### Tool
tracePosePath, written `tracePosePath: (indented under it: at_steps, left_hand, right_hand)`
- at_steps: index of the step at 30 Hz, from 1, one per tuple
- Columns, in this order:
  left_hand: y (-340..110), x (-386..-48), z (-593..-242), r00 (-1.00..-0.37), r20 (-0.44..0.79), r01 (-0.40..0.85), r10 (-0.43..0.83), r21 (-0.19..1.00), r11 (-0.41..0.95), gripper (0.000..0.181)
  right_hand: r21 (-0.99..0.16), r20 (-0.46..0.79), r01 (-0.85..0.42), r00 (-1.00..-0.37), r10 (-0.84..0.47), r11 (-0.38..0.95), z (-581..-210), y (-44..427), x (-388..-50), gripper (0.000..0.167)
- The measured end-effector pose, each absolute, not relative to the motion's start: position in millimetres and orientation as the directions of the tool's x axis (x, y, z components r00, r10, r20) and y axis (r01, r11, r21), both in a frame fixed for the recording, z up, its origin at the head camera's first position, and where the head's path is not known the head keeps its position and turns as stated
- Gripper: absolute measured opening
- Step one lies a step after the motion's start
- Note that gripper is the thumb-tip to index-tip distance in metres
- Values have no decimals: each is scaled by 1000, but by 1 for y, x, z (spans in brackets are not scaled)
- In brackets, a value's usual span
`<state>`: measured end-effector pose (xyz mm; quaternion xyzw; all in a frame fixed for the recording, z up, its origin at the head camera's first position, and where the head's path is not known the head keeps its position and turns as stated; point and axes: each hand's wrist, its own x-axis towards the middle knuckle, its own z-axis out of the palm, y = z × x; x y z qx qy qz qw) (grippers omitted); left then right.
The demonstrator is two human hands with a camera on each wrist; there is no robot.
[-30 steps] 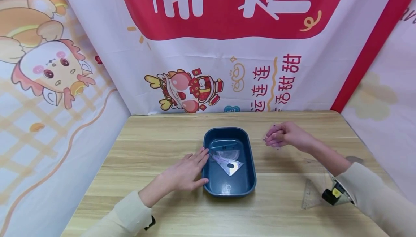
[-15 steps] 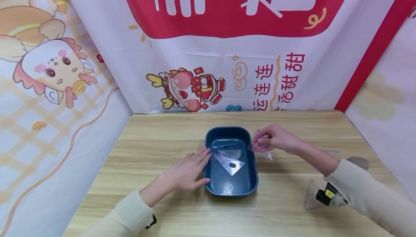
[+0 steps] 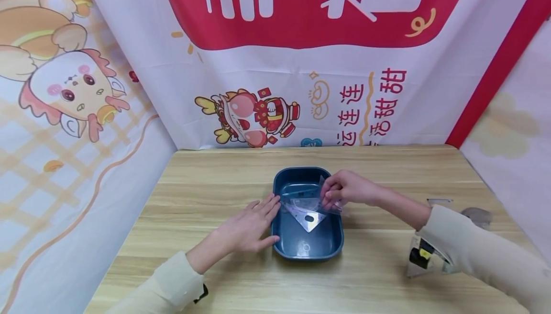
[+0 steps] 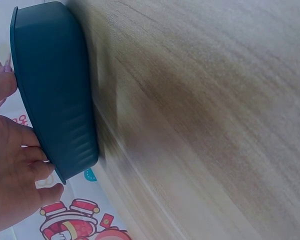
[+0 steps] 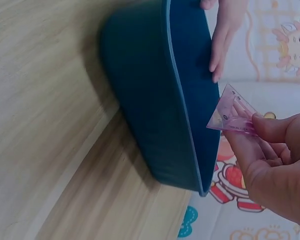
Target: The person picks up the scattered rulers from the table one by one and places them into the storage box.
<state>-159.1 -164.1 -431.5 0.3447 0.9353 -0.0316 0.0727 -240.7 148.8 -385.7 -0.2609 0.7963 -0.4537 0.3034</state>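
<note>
A dark blue tray [image 3: 306, 249] stands on the table with a clear set square [image 3: 306, 218] and a protractor [image 3: 304, 203] lying inside. My left hand [image 3: 251, 228] rests along its left rim with the fingers fairly straight; in the left wrist view the hand [image 4: 15, 165] touches the tray's edge [image 4: 55, 90]. My right hand [image 3: 350, 188] is over the tray's right rim, pinching a clear pinkish set square. The right wrist view shows that set square [image 5: 230, 112] between thumb and fingers of the hand [image 5: 280, 160], beside the tray wall [image 5: 145, 90].
On the wooden table [image 3: 193, 180] at the right, partly under the right sleeve, lie more clear rulers [image 3: 416, 270] and a grey rounded piece [image 3: 478, 216]. Printed cloths [image 3: 258, 65] hang behind and at the sides.
My right hand has moved left from beside the tray to over its right rim, carrying the pinkish set square. My left hand has stayed at the left rim.
</note>
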Motion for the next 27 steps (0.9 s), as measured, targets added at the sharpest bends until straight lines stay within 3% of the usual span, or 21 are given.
tracePosePath:
  at_steps: [12, 27]
  left_hand:
    - [-165, -159, -432, -751, -161, 647, 641, 19, 762, 85]
    - [-165, -159, -432, -749, -151, 651, 645, 10, 759, 84]
  right_hand:
    - [-858, -264, -185, -642, -719, 480, -385, 132, -234, 12]
    - [-759, -178, -388, -649, -740, 523, -385, 122, -235, 9]
